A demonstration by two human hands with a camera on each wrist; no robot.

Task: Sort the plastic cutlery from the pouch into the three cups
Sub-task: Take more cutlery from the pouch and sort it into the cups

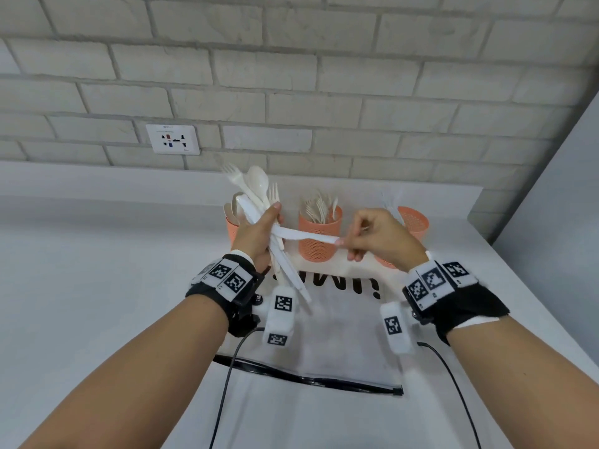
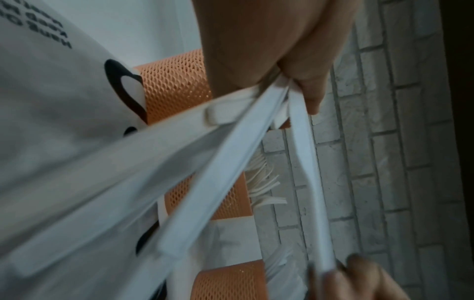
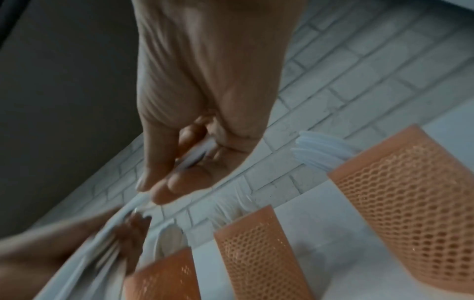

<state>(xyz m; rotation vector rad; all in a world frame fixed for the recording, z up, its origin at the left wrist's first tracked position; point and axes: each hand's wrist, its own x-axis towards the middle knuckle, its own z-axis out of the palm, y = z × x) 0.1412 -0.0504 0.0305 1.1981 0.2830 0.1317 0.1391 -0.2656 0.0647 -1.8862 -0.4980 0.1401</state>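
My left hand (image 1: 259,234) grips a mixed bundle of white plastic cutlery (image 1: 256,192) above the counter: forks, spoons and knives fanned upward. My right hand (image 1: 372,234) pinches the end of one white knife (image 1: 308,236) that sticks sideways out of the bundle. Behind stand three orange mesh cups: the left cup (image 1: 231,230) half hidden by my left hand, the middle cup (image 1: 319,236) full of forks, the right cup (image 1: 415,222) holding clear cutlery. The white pouch (image 1: 324,335) with a black zipper lies flat under my wrists. The knife (image 2: 305,162) runs from my left thumb to my right fingers.
The grey counter (image 1: 97,286) meets a white brick wall (image 1: 291,76) with a power socket (image 1: 172,139). A grey side wall (image 1: 557,189) closes the right. Black cables (image 1: 227,384) hang from both wrist mounts over the pouch.
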